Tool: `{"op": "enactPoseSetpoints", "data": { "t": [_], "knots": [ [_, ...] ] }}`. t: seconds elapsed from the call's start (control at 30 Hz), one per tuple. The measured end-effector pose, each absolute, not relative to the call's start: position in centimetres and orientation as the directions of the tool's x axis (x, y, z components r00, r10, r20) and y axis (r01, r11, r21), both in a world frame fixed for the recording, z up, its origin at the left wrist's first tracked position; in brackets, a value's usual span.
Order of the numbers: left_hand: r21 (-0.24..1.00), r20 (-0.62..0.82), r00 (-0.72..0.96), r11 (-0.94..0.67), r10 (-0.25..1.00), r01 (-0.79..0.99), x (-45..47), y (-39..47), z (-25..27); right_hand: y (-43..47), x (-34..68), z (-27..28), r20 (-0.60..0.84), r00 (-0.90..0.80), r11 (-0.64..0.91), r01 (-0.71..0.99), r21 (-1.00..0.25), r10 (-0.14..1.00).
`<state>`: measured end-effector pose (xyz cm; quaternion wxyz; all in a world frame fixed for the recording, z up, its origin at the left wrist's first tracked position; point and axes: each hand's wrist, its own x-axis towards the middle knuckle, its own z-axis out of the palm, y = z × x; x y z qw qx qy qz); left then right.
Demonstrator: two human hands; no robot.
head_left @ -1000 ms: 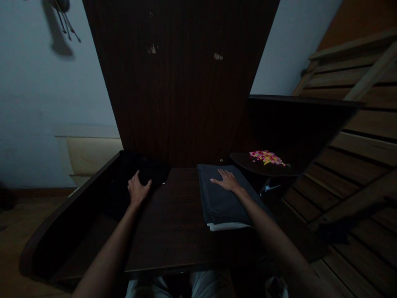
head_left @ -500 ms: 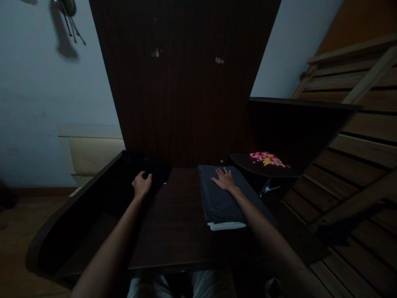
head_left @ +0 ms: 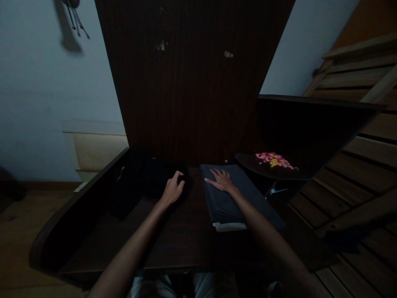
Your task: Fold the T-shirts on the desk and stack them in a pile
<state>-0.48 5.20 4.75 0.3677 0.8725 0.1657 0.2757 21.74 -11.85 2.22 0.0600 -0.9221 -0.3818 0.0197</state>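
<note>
My left hand is curled closed on the near right edge of a black cloth. The cloth lies in a dark heap along the left and back of the desk, and its folds are hard to make out. My right hand rests flat, fingers spread, on a folded dark grey cloth on the right part of the desk. A white edge sticks out from under the grey cloth's near side; what it belongs to is hidden.
The dark wooden desk has a raised side rim at left and a tall back panel. On a low corner shelf at right lie small pink and yellow pieces. A wooden slatted frame stands farther right.
My left hand has moved right across the desk, drawing the black cloth's edge toward the grey cloth. My right hand stays on the grey cloth. The view has shifted slightly.
</note>
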Motion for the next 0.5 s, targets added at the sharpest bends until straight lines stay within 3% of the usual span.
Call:
{"op": "enactPoseSetpoints", "data": {
  "t": [0.23,0.37,0.43,0.5],
  "knots": [
    [0.590,0.213,0.949,-0.805,0.233,0.066,-2.4,3.2,2.6,-11.2,20.9,3.1,0.059,0.708,-0.689,0.700,-0.185,0.704],
    [0.586,0.192,0.975,-0.810,0.115,-0.020,-3.3,3.7,2.2,-8.5,18.1,3.9,0.180,0.527,-0.433,0.814,-0.386,0.830],
    [0.592,0.280,0.934,-0.806,0.221,0.014,-3.6,4.6,2.6,-6.7,16.1,4.2,0.200,0.429,-0.313,0.846,-0.431,0.881],
    [0.580,0.426,0.789,-0.803,0.442,0.137,-3.8,6.0,3.1,-5.1,14.0,4.4,0.171,0.399,-0.289,0.846,-0.449,0.901]
  ]
}}
